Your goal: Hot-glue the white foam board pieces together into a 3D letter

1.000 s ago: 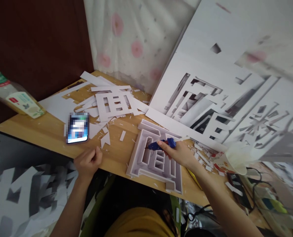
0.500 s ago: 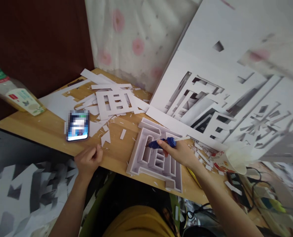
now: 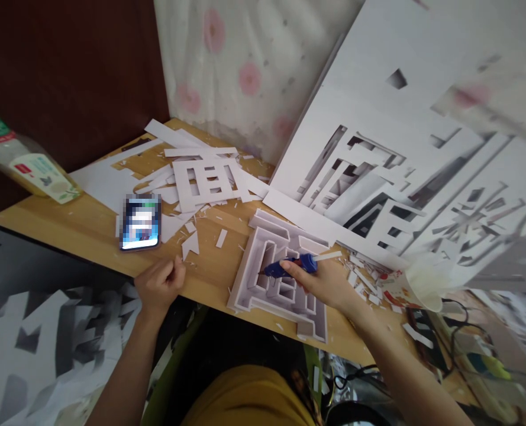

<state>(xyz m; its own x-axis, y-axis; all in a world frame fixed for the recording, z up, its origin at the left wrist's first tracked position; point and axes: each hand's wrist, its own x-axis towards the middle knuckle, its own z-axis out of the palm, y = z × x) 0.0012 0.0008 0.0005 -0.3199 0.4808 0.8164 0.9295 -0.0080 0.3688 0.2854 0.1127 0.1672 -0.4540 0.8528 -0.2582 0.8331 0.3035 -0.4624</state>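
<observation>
My right hand (image 3: 322, 281) is wrapped round a blue hot glue gun (image 3: 291, 266), with a pale glue stick (image 3: 327, 256) poking out of its back end. The nozzle points left and down into a white foam-board letter (image 3: 244, 299), whose upright walls form a hollow character with several inner compartments. Whether the nozzle touches a wall, I cannot tell. My left hand (image 3: 160, 286) rests as a closed fist at the table's front edge, left of the letter, with nothing visible in it. A small white offcut (image 3: 190, 245) lies just beyond that fist.
A phone (image 3: 141, 225) lies behind my left hand. Cut white sheets (image 3: 207, 182) are heaped at the back of the wooden table (image 3: 213, 272). Large cut-out boards (image 3: 355, 100) lean at the right, near scraps and a paper cup (image 3: 411, 290). A bottle (image 3: 36, 168) stands far left.
The glue gun's nozzle has moved slightly toward me and to the left inside the letter. My left fist has stayed in place.
</observation>
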